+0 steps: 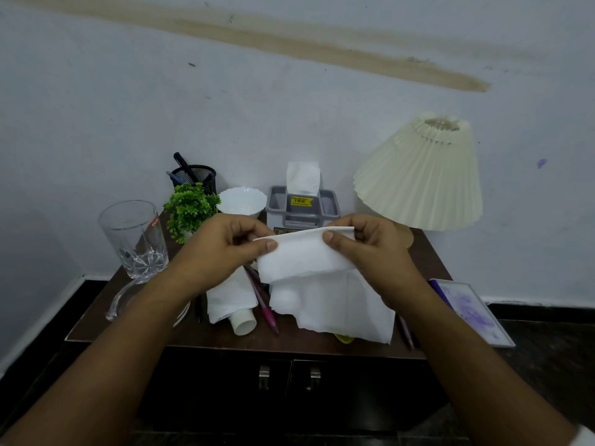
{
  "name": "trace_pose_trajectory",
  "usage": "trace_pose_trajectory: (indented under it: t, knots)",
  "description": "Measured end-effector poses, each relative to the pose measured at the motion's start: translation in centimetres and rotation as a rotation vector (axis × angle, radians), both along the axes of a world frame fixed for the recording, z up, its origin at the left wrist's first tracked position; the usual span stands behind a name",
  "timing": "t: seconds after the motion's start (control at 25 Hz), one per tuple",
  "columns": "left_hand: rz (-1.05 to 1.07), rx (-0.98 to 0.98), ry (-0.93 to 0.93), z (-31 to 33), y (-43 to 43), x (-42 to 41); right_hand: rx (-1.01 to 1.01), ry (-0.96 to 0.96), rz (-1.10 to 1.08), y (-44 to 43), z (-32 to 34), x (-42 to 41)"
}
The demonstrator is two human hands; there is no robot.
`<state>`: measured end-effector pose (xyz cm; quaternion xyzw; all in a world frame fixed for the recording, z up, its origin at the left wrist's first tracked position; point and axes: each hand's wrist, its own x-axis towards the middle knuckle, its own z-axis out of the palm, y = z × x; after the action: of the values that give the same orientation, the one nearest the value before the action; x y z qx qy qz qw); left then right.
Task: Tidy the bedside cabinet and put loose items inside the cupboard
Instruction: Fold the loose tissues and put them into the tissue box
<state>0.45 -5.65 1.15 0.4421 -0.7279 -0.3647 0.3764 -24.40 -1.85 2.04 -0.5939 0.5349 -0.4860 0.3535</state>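
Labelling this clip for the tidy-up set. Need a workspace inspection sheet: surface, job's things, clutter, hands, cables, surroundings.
Surface: dark wooden cabinet top, crowded; cupboard doors below it shut.
Job's things: white tissue held up above the top; second tissue sheet, white tube and pink pen lying loose at the front.
Clutter: glass jug, small green plant, mesh pen cup, white bowl, grey tissue dispenser, pleated lamp; purple-patterned pad at the right edge.
Hands: left hand and right hand each pinch the white tissue's top edge.
Cables: nothing seen.
Surroundings: pale wall with a brown streak; dark floor.
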Motion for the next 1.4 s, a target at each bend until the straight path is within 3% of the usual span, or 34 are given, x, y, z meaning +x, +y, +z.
trace_pose_trajectory:
  t: [0.12, 0.32, 0.52, 0.6, 0.72, 0.84, 0.96, 1.16, 1.32, 1.4]
  knots:
    - [-0.015, 0.052, 0.017, 0.2, 0.0, 0.2, -0.019, -0.069, 0.005, 0.1, 0.1, 0.3]
    - [-0.083, 0.022, -0.01, 0.5, 1.4, -2.1, -0.105, 0.001, 0.088, 0.2, 0.5, 1.5]
    - [0.29, -0.082, 0.065, -0.8, 1.0, -2.9, -0.292, 0.109, -0.25, 0.4, -1.0, 2.7]
    - [0.342, -0.183, 0.08, -0.9, 1.2, -3.5, -0.177, 0.029, -0.149, 0.6, -0.9, 3.5]
    - [0.168, -0.332, -0.006, -1.2, 2.1, -4.6, 0.159, -0.271, 0.093, 1.0, -0.3, 4.7]
    - [0.05, -0.371, -0.139, -1.6, 2.7, -5.0, 0.179, -0.413, 0.036, 0.8, -0.5, 4.3]
    - [0.106, -0.286, 0.072, -1.3, 2.5, -5.0, 0.153, -0.429, -0.064, 0.4, -0.8, 3.3]
    - [-0.009, 0.228, 0.392, -0.9, 1.9, -4.4, 0.085, -0.372, 0.004, 0.6, -0.1, 3.0]
    - [0.083, 0.245, 0.491, -0.6, 1.5, -4.0, -0.069, -0.304, -0.075, 0.7, 0.1, 2.8]
    - [0.112, 0.244, 0.517, -0.4, 1.2, -3.7, -0.065, -0.212, 0.003, 0.7, 0.1, 2.7]
